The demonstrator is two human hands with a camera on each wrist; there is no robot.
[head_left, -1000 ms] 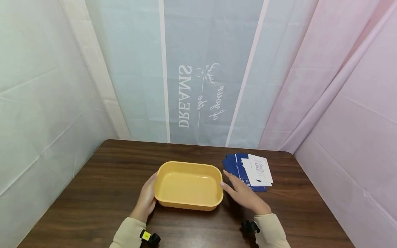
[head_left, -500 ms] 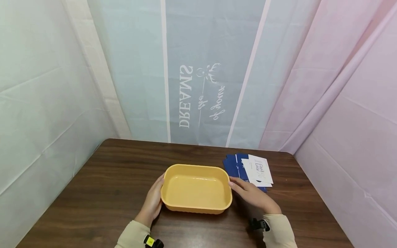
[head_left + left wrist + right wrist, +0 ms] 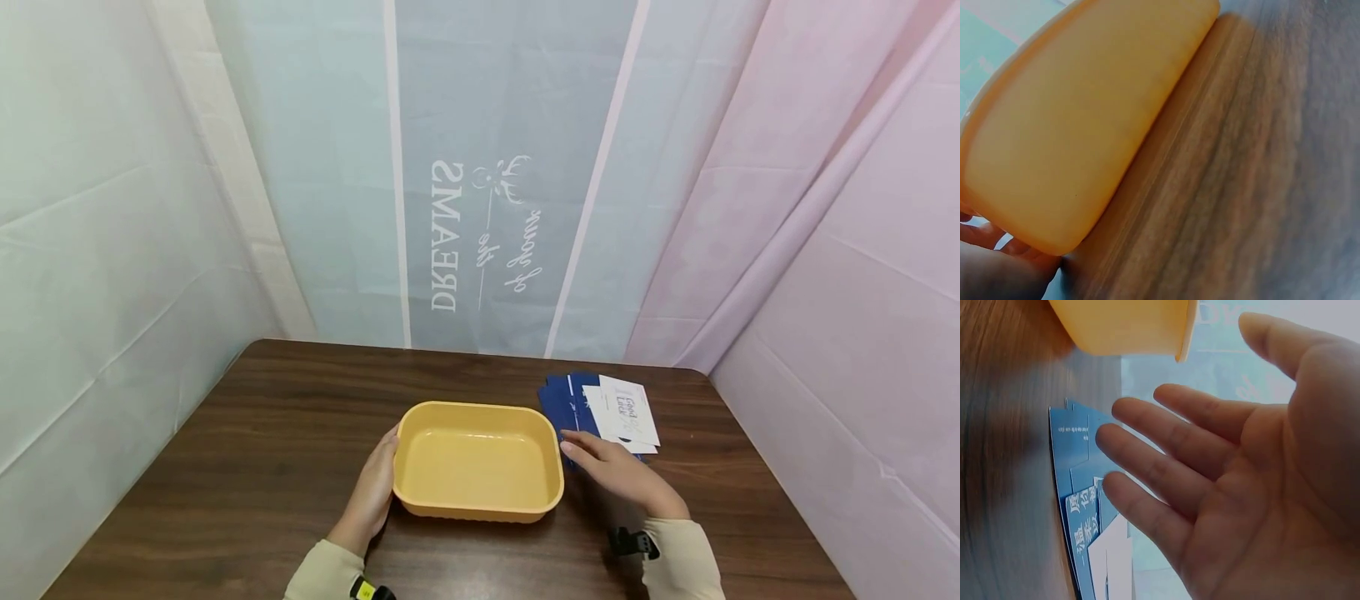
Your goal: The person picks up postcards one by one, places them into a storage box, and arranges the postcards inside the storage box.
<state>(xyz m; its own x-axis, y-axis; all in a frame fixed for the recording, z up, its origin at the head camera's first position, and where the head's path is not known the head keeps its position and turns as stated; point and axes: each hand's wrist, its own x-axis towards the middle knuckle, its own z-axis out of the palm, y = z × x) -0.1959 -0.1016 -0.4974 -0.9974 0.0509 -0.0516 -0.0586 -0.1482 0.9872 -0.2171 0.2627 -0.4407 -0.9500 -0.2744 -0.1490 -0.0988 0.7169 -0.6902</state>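
A yellow rectangular tub [image 3: 480, 471] with rounded corners sits on the table, nothing inside it. My left hand [image 3: 367, 492] rests against the outside of its left end. In the left wrist view, part of the left hand [image 3: 1007, 269] touches the tub's lower corner [image 3: 1066, 144]. My right hand [image 3: 618, 475] is just off the tub's right end, by the cards. The right wrist view has that hand [image 3: 1235, 462] with fingers extended, palm showing, holding nothing, and a gap between it and the tub [image 3: 1129, 325].
Behind the right hand lies an overlapping pile of blue cards [image 3: 558, 402] and white cards [image 3: 630, 408], one lettered "Good Luck". The dark wooden table [image 3: 225, 467] is bounded at the back by a printed curtain [image 3: 480, 100]. Pale cloth hangs on both sides.
The tub has shifted right and slightly toward me, with both hands alongside it. My right hand, at the tub's end half a second ago, now stands slightly away. The card pile stays put.
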